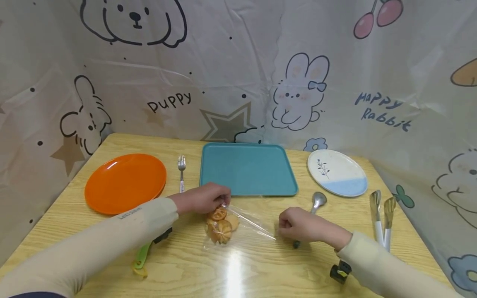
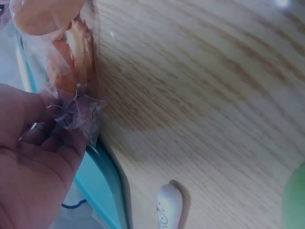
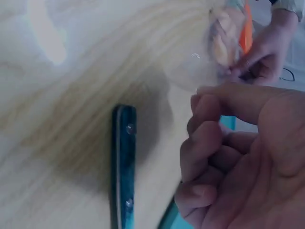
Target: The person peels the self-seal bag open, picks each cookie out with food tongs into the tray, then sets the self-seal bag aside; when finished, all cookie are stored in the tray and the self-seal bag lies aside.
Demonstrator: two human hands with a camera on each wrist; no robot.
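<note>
A clear plastic bag (image 1: 249,225) holding several golden-brown pastries (image 1: 220,231) is stretched between my hands above the middle of the table. My left hand (image 1: 208,198) pinches its gathered upper left end; the left wrist view shows crinkled film (image 2: 74,112) between thumb and fingers. Curled fingers of my right hand (image 1: 303,225) pinch the far right edge of the film, thumb against forefinger in the right wrist view. Under the right hand lies a spoon (image 1: 318,200), its dark handle (image 3: 125,167) partly hidden by that hand in the head view.
A teal tray (image 1: 247,169) lies behind the bag. To the left are an orange plate (image 1: 126,182), a fork (image 1: 181,165) and a green-handled tool (image 1: 142,254) partly under my sleeve. On the right are a white-and-blue plate (image 1: 337,171) and two white-handled metal utensils (image 1: 378,227).
</note>
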